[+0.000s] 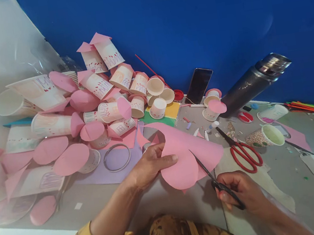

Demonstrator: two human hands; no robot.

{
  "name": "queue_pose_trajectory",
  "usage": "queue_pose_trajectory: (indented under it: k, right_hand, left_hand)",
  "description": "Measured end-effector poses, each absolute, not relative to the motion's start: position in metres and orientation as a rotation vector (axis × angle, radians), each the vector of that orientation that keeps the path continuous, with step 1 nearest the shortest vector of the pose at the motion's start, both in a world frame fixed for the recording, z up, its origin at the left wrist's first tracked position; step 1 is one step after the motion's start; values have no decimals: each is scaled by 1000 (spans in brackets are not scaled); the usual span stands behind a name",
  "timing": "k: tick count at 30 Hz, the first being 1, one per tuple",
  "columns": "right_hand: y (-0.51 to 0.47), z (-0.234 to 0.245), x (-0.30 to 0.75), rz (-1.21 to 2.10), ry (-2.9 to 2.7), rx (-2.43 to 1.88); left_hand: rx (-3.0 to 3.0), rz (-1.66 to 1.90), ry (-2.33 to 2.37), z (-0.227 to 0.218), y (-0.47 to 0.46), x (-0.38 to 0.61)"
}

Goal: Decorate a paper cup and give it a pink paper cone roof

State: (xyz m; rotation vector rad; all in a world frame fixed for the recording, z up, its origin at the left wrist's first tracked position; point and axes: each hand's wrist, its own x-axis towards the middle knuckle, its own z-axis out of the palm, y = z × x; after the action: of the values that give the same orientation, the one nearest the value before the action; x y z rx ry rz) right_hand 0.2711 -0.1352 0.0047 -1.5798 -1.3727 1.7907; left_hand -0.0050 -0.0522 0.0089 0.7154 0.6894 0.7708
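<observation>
Read all clock positions from above the work, with 12 o'clock pointing away from your body. Your left hand (153, 162) pinches the pink paper (182, 170) at its 9 o'clock edge. The thumb lies flat on the upper face and points to 3 o'clock; the fingers are curled behind the sheet and are partly hidden by it. From this hand, the paper extends toward 3 o'clock. It has a rounded lobe on the side nearest you and a curled portion toward 2 o'clock.

Your right hand (241, 189) is closed around the handles of the black scissors (216, 184). From this hand, the paper lies at 10 o'clock. The blades meet the paper beside the rounded lobe, with the tip directed to 11 o'clock. The exact gap between the blades cannot be determined.

Relative to the paper, locate the surrounding items as follows. The red-handled scissors (248, 155) lie at 3 o'clock. The dark flask (243, 86) leans at 2 o'clock. The phone (199, 84) stands tilted at 1 o'clock. Decorated paper cups (111, 112) are heaped at 10 o'clock. The metal ring (119, 170) rests at 9 o'clock, beyond your left hand.
</observation>
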Motion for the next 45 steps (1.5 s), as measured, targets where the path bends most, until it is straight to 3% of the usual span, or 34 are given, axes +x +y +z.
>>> queue_pose_trajectory:
  k: [10, 45]
  right_hand:
    - [-145, -8, 251, 1648, -1268, -1598]
    - [-137, 14, 257, 1780, -1314, -1547]
  left_hand:
    - [641, 943, 769, 2, -64, 9]
    - [921, 834, 868, 1, -61, 0]
